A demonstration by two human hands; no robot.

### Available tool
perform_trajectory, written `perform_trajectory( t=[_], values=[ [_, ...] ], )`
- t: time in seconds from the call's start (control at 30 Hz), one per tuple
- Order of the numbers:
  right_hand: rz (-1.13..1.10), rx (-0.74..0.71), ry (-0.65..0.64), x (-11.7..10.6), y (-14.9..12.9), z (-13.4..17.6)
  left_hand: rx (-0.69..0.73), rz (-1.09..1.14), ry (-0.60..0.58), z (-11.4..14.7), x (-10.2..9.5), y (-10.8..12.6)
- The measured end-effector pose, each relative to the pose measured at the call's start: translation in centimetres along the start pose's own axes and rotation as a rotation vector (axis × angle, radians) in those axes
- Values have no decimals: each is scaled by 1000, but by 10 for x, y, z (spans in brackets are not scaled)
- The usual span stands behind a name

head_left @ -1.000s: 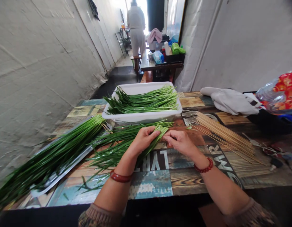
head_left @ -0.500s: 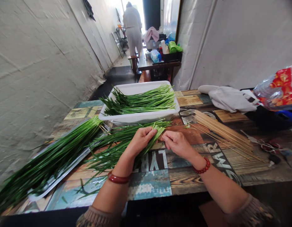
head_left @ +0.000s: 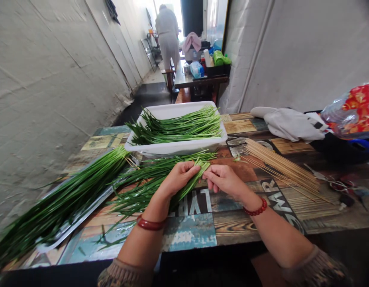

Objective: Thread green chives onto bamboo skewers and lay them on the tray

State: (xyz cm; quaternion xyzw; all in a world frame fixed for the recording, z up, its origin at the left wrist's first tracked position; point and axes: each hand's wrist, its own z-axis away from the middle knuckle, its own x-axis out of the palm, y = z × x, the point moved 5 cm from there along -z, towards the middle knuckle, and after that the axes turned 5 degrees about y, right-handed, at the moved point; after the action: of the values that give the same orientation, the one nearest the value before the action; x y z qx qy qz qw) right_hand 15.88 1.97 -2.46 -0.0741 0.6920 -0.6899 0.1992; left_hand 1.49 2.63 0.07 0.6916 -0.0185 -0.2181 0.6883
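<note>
Over the table [head_left: 190, 235], in front of the white tub [head_left: 178, 148], left hand [head_left: 181, 177] pinches a bunch of green stalks [head_left: 193, 184] near its pale ends, hold unchanged. Right hand [head_left: 224, 179] has just shifted slightly in to those ends, fingers curled, thumb near forefinger; can't tell if it pinches a stem. Probably means stem-end handling goes on, bunch not yet set down. Loose stalks [head_left: 148, 175] lie beside it.
</note>
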Motion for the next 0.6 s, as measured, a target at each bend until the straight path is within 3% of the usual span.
perform_trajectory(
  t=[0.23, 0.47, 0.53, 0.6],
  values=[
    [-3, -121, 186, -5, 1, -6, 130, -259, -36, -4, 13, -1],
    [28, -32, 208, -1, 17, -9, 171, -386, -23, -4, 13, -2],
    [66, -13, 225, -3, 23, -11, 174, -359, 36, -5, 5, -3],
    [122, -13, 245, -5, 27, -11, 168, -338, 184, -7, -8, -6]
  ],
)
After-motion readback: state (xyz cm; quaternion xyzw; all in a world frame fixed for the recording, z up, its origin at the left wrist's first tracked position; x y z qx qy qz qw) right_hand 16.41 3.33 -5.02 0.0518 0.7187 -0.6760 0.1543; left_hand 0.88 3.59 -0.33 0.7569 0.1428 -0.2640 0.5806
